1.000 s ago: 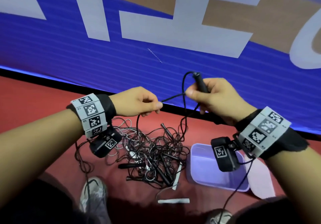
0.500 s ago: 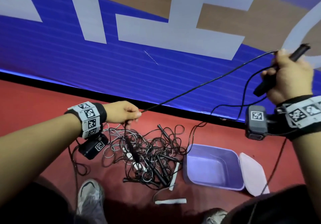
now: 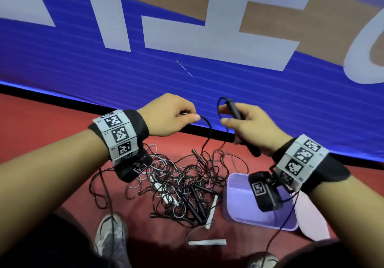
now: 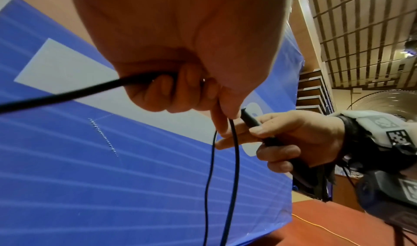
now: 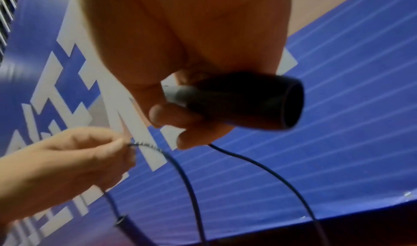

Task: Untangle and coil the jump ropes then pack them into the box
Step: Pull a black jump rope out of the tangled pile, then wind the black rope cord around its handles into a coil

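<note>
From the head view, both hands are up over the red floor [image 3: 41,122], in front of the blue banner [image 3: 83,70]. The left hand [image 3: 170,118] pinches a black cord [image 3: 208,130] between thumb and fingers. The right hand [image 3: 253,130] is wrapped round a black handle [image 3: 234,109], with the cord looping out of its top. Both strands drop down into the tangled pile of ropes [image 3: 182,186] on the floor below. Just right of the pile sits the purple box [image 3: 239,215], open, its lid [image 3: 311,222] lying beside it on the far right. No rope is in the box yet. A loose white handle [image 3: 207,242] lies near the shoes.

Left wrist view: the left hand's fingers [image 4: 171,92] are curled tight on the cord, which runs off left and also hangs down in two strands. The other hand is just beside it, clamped on the handle.

Right wrist view, a bit blurred: the handle's butt end [image 5: 259,103] pokes out of the closed fist, and the left hand pinches the cord close by.

The risk, as I read it: this rope looks still caught in the heap, so a hard pull could cinch a knot or drag the whole pile along. Slack loops could also snag the wrist cameras' cables.
</note>
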Demonstrator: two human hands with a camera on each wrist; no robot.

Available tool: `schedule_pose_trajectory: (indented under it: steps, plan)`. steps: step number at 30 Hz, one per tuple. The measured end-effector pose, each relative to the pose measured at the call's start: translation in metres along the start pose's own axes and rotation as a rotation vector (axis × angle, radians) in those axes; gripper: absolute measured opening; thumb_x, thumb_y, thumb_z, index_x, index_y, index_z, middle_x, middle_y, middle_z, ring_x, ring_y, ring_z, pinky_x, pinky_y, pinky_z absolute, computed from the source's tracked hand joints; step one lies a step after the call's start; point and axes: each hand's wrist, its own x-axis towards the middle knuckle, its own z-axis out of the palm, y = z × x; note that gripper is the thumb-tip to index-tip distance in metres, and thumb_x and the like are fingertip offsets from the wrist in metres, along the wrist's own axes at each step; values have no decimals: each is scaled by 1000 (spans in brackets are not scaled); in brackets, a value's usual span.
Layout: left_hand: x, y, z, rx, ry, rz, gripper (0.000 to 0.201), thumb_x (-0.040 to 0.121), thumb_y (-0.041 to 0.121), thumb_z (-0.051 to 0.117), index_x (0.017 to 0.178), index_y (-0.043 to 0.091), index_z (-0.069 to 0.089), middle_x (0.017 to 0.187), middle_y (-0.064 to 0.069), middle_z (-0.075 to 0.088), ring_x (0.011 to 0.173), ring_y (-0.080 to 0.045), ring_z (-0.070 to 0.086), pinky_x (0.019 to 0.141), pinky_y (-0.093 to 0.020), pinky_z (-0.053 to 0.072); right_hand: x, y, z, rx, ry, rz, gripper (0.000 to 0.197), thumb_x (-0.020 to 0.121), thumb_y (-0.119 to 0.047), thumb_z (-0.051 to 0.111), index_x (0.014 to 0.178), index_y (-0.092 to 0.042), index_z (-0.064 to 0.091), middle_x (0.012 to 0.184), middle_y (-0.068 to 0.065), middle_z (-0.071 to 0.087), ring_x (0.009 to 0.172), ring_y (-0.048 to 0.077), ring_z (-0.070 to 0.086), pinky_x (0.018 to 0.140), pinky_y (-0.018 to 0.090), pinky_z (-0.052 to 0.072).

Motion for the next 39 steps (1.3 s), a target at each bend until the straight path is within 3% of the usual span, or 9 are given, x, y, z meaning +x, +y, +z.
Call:
schedule_pose_trajectory:
  steps: [6,11,14,18,22,27,29,34,39]
  plan:
    - [-2,-2,9,-39,-8,63,25,96,41,57,87,23,71,63,2,57,57,-11,46,58,-33,41,-7,-3,34,94,-180,-39,12,96,-19,65,103,-11,69,79,4,68,42,12,50,48,24,45]
    - [-5,-18,13,-143,-103,-53,23,98,36,56,83,19,60,63,6,48,55,-6,40,57,-22,34,-4,-16,26,234,-87,-64,10,96,-10,61,89,-2,64,61,1,57,39,10,42,46,25,43]
    - [-9,-37,16,-182,-171,-127,25,100,35,53,78,24,57,68,3,57,62,-11,50,66,-30,42,0,-26,8,364,16,-81,11,97,-7,58,87,-4,62,59,0,53,38,9,37,44,23,43]
    - [-12,-43,14,-291,-118,-189,16,99,30,56,87,21,60,71,3,65,63,-18,57,68,-22,44,2,-29,-15,411,95,-98,12,98,-9,57,87,-6,62,60,-1,53,41,9,37,47,23,43]
    - [-11,-40,11,-515,-66,-166,11,97,14,61,90,21,55,97,-5,69,68,-20,65,77,-42,53,4,-33,-40,527,188,-151,12,99,-11,55,89,-8,60,62,-1,52,42,8,35,48,22,42]
    - [-13,-25,20,-642,-146,-177,23,97,9,58,116,13,46,79,-5,65,72,-22,70,63,-28,55,5,-29,-65,582,316,-155,13,100,-13,55,88,-12,60,66,-3,52,45,8,35,51,22,41]
    - [-13,-25,26,-565,-165,-250,15,99,17,57,110,10,52,77,-5,63,64,-15,66,53,-21,48,5,-26,-72,615,362,-130,13,100,-15,55,89,-13,61,68,-3,52,46,8,36,52,22,41]
    - [-13,-27,30,-460,-53,-380,29,103,41,41,101,18,60,66,0,51,52,-20,51,47,-32,44,8,-14,-74,506,483,23,10,97,-26,63,94,-17,61,88,3,61,43,7,42,50,24,46]
    - [-7,-16,26,-738,39,-464,24,106,23,39,100,11,59,72,-4,55,55,-17,47,49,-27,37,4,-10,-52,631,437,130,28,105,-37,43,102,-12,54,79,2,47,42,13,46,49,25,48]
